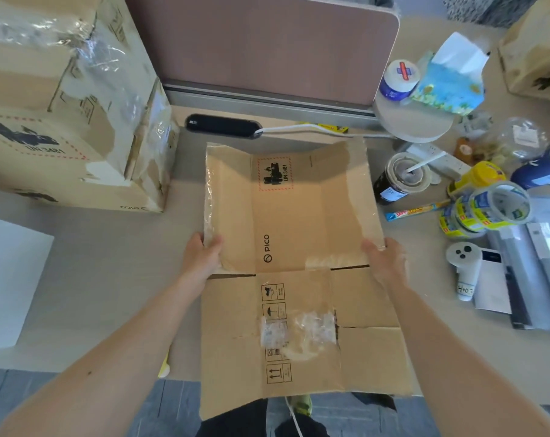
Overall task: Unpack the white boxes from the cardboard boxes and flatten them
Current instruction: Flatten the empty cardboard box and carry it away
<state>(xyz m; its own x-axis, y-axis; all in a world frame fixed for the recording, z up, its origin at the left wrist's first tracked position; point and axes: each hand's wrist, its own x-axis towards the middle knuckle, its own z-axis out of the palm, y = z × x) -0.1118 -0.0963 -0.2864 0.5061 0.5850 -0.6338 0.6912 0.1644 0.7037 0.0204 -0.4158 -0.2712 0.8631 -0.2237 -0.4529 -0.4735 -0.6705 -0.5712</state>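
Items on your desk:

- Flattened cardboard box: one. It lies in front of you at the desk's middle. Its long axis runs from you towards the divider, and the near end overhangs the desk edge.
- Left hand: thumb on top, curled onto the box's left edge, gripping it.
- Right hand: pinching the right edge likewise.
- Stacked cardboard boxes: two, far left.
- White box: one, cut off at the left border.
- Cup: one, lidded, holding one straw.
- Tissue pack: one, with a white tissue protruding.
- Tape rolls: clustered together, number unclear.
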